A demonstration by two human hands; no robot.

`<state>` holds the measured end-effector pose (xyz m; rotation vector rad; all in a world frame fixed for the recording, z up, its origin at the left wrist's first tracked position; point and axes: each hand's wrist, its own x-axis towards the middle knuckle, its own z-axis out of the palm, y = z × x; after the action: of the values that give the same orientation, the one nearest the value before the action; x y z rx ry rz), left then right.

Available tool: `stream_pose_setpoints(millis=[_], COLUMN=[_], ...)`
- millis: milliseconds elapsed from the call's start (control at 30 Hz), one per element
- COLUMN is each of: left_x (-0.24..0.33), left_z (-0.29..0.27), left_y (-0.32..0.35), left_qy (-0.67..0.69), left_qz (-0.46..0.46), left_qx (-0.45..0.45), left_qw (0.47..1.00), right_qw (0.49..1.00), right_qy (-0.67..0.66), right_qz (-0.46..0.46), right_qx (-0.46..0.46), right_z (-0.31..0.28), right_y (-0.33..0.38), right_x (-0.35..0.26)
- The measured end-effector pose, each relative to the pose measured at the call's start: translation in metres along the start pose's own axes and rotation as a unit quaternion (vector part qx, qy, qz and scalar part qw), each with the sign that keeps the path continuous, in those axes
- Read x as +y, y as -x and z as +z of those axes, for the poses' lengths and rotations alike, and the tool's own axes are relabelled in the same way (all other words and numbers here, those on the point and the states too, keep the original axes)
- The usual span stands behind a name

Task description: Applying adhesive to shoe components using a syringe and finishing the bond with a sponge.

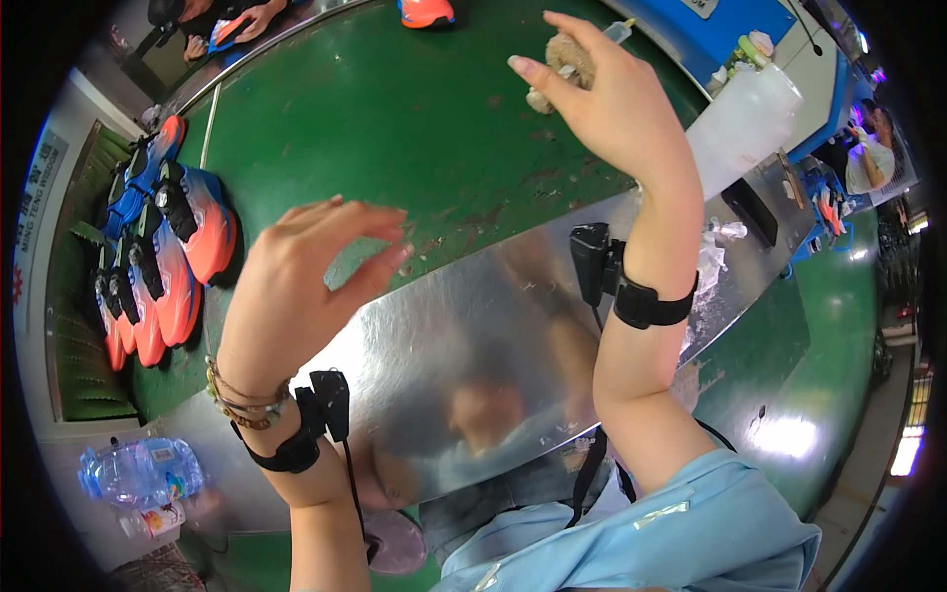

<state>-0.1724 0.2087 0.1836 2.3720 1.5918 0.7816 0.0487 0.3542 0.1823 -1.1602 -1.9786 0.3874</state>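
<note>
My right hand (621,109) reaches over the far side of the green work surface (395,109), thumb and index finger stretched apart. Just beyond its thumb lies a beige, fuzzy clump (569,61), partly hidden by the hand. A small clear bottle with a yellow tip (619,32) pokes out beside the fingers. My left hand (306,271) hovers above the near part of the surface, fingers loosely bent and apart from the thumb, with nothing in it. To its left stand several orange and blue running shoes (202,232) with black tops.
A shiny metal strip (444,345) runs along the near edge. A frosted white plastic container (745,128) and a dark phone (752,210) are at right. Far off sits one orange shoe (426,12); a co-worker's hands (258,18) hold another. A large water bottle (143,474) lies lower left.
</note>
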Motion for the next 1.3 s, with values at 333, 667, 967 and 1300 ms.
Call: stream_pose_setpoints(millis=[333, 667, 967, 1300], left_x=[-0.017, -0.024, -0.028, -0.031], left_z=[-0.012, -0.014, -0.012, -0.011], left_y=[0.009, 0.011, 0.010, 0.010], left_qy=[-0.008, -0.042, -0.057, -0.072], left_qz=[-0.016, 0.013, 0.014, -0.010], left_qx=[0.063, 0.081, 0.084, 0.081], left_qw=[0.998, 0.996, 0.995, 0.994], right_qw=[0.986, 0.988, 0.994, 0.975], right_qy=[-0.057, 0.104, 0.098, -0.191], right_qz=[0.109, -0.099, -0.042, -0.098], right_qx=[-0.110, 0.063, 0.025, -0.059], right_z=[-0.020, 0.008, 0.001, -0.022], right_y=[0.005, 0.014, 0.002, -0.024], right_x=[-0.063, -0.038, -0.028, 0.038])
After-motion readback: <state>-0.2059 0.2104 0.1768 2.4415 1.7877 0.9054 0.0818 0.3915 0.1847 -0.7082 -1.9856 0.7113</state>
